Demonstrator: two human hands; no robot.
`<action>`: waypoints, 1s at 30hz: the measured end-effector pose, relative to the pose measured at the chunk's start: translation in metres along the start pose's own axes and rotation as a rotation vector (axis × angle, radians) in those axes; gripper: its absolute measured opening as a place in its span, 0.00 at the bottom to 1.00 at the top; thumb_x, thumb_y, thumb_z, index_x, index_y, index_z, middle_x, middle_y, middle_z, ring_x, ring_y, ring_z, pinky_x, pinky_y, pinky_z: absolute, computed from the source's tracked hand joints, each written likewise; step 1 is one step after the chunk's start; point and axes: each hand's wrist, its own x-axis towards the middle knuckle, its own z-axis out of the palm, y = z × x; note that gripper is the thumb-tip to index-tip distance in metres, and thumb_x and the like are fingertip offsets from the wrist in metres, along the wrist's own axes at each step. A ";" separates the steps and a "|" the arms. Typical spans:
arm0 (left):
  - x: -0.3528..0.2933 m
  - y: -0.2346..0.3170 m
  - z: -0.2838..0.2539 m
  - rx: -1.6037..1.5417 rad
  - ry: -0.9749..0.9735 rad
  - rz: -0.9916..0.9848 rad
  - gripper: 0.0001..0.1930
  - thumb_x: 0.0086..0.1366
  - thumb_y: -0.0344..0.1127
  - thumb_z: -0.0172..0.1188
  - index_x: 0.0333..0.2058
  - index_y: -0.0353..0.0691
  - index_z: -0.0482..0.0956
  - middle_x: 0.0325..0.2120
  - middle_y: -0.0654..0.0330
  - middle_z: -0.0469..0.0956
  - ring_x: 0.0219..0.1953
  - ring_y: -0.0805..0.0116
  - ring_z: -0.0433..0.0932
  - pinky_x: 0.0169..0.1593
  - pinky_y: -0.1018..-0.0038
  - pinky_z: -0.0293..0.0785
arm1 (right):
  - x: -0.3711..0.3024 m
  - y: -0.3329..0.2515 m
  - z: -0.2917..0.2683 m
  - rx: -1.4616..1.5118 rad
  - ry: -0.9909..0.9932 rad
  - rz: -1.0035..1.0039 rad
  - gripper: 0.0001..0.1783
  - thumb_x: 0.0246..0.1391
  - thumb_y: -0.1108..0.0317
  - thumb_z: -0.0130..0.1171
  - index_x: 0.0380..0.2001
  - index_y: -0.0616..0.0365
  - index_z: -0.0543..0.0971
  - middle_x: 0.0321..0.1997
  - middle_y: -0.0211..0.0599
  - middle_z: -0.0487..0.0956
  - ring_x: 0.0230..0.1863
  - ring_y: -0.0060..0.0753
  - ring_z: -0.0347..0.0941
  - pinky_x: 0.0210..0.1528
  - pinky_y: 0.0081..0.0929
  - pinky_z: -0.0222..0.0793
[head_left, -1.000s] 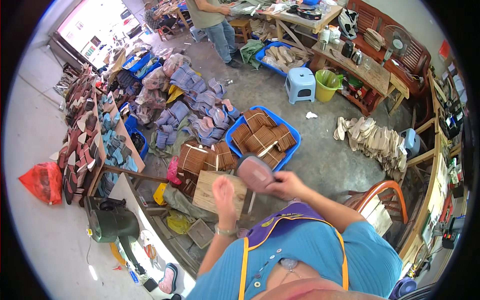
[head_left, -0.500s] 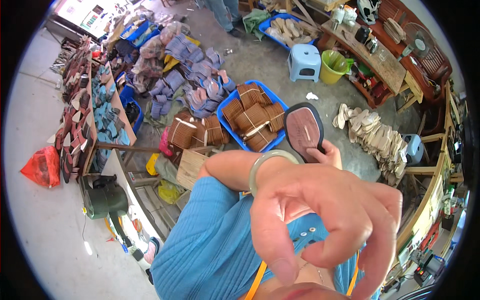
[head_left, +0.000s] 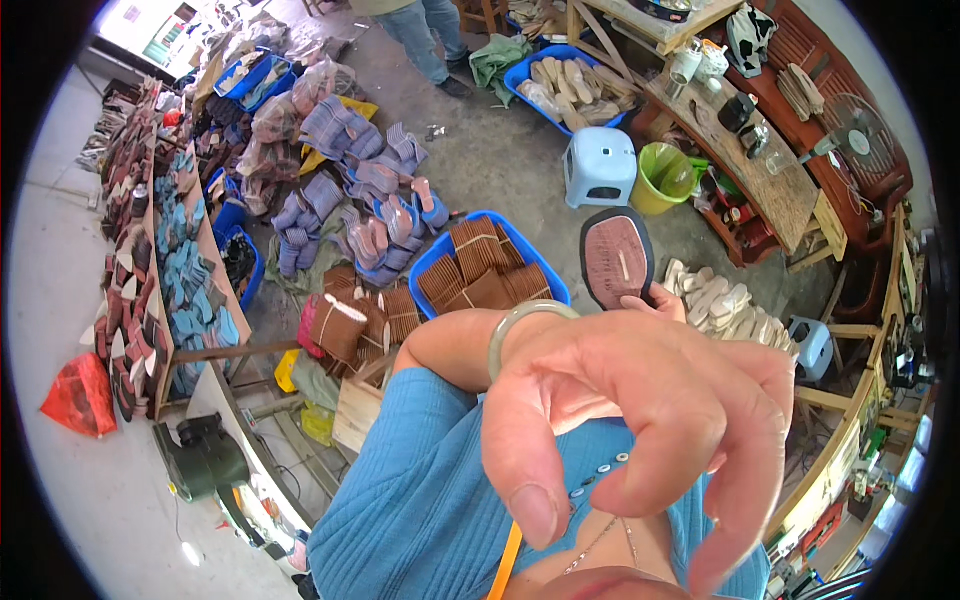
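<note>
Close to the camera, my left hand [head_left: 630, 410] is raised in front of my chest. Its thumb and fingers are bent but apart, and nothing shows between them. A pale bangle [head_left: 510, 335] circles that wrist. Behind it, partly covered, my right hand [head_left: 660, 305] grips the lower end of a shoe sole [head_left: 615, 262]. The sole has a reddish-brown face, a dark rim and a small pale mark, and it stands roughly upright. Most of the right hand and its forearm are hidden behind my left hand.
A blue basket [head_left: 548, 282] of brown ribbed bundles stands ahead, beside piles of striped slipper parts [head_left: 345, 130]. Pale soles [head_left: 735, 305] lie to the right. Farther off are a blue stool [head_left: 600, 165], a green bin [head_left: 660, 190] and a wooden table [head_left: 745, 160]. A sewing machine [head_left: 205, 460] is at left.
The view has shifted, so the blue basket and floor piles sit lower and further left. My left hand appears slightly further left, fingers still apart. The right hand keeps its grip on the sole.
</note>
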 end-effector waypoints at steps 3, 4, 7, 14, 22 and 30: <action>0.028 0.005 -0.085 -0.021 -0.152 0.044 0.13 0.57 0.52 0.58 0.29 0.52 0.69 0.45 0.52 0.73 0.28 0.69 0.66 0.34 0.69 0.61 | 0.057 -0.016 -0.022 0.119 0.024 0.048 0.13 0.49 0.72 0.63 0.40 0.66 0.79 0.36 0.31 0.81 0.35 0.18 0.73 0.41 0.19 0.70; 0.037 0.007 -0.115 -0.061 -0.359 0.088 0.14 0.62 0.53 0.55 0.37 0.53 0.68 0.51 0.48 0.68 0.21 0.67 0.65 0.28 0.63 0.66 | 0.078 -0.019 -0.031 0.120 0.026 0.052 0.13 0.49 0.72 0.63 0.40 0.66 0.79 0.36 0.31 0.81 0.35 0.18 0.73 0.41 0.19 0.70; 0.019 0.006 -0.166 0.050 -0.013 -0.059 0.14 0.52 0.53 0.61 0.22 0.52 0.70 0.39 0.56 0.79 0.34 0.67 0.65 0.39 0.75 0.58 | 0.149 -0.027 -0.061 0.053 0.007 0.061 0.13 0.49 0.72 0.63 0.39 0.66 0.79 0.36 0.31 0.81 0.36 0.18 0.73 0.41 0.19 0.70; 0.016 0.014 -0.347 0.179 0.612 -0.185 0.11 0.65 0.49 0.53 0.30 0.50 0.69 0.35 0.58 0.73 0.37 0.67 0.67 0.40 0.74 0.62 | 0.318 -0.097 -0.101 -0.122 -0.082 -0.014 0.15 0.48 0.71 0.63 0.41 0.65 0.79 0.37 0.29 0.81 0.38 0.18 0.72 0.44 0.21 0.68; -0.159 0.069 -0.470 0.833 1.651 -0.693 0.10 0.66 0.37 0.53 0.42 0.39 0.71 0.36 0.64 0.75 0.35 0.76 0.71 0.41 0.80 0.68 | 0.509 -0.150 -0.062 0.148 -0.250 -0.023 0.15 0.50 0.69 0.62 0.42 0.63 0.79 0.38 0.28 0.80 0.38 0.17 0.72 0.43 0.19 0.68; -0.226 0.188 -0.541 0.683 1.793 -0.731 0.26 0.67 0.49 0.50 0.57 0.39 0.64 0.51 0.56 0.71 0.52 0.68 0.69 0.52 0.70 0.65 | 0.661 -0.199 0.085 0.290 -0.638 0.027 0.10 0.54 0.65 0.61 0.35 0.60 0.79 0.32 0.20 0.77 0.34 0.12 0.68 0.35 0.17 0.66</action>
